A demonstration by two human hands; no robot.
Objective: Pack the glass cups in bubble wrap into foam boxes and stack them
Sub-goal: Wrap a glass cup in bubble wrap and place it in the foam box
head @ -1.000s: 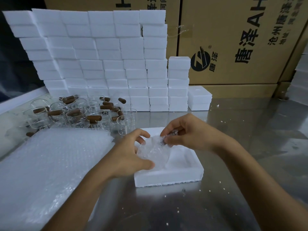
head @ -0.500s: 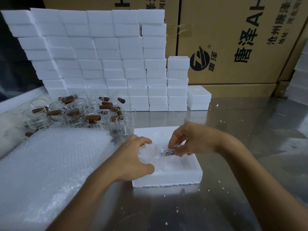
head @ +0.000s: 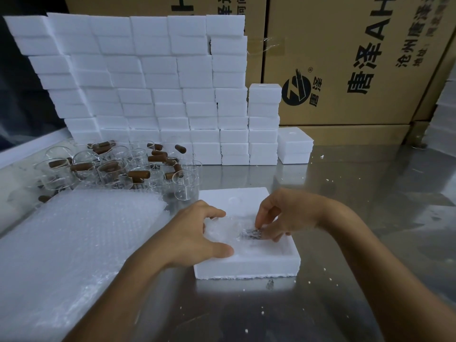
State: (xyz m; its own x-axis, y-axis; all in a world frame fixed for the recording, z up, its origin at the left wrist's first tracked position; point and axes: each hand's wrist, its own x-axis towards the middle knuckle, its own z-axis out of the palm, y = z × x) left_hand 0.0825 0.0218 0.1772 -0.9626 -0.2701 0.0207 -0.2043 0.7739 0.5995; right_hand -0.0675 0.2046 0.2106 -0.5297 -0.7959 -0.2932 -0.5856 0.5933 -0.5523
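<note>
A bubble-wrapped glass cup (head: 232, 233) lies in the hollow of an open white foam box (head: 249, 265) on the steel table. My left hand (head: 195, 236) curls round the cup's left side, thumb at the front and fingers over the top. My right hand (head: 283, 218) pinches the wrapped handle end at the cup's right side, fingertips down in the box. A second foam half (head: 237, 198) lies flat just behind the box.
Several bare glass cups (head: 118, 169) with brown wooden handles stand at the back left. A sheet pile of bubble wrap (head: 74, 243) covers the left. A wall of stacked foam boxes (head: 153, 95) stands behind, with cardboard cartons (head: 357, 65) beyond it.
Both hands have lowered the wrapped cup from above the box down into its hollow. The right hand moved down to the handle end.
</note>
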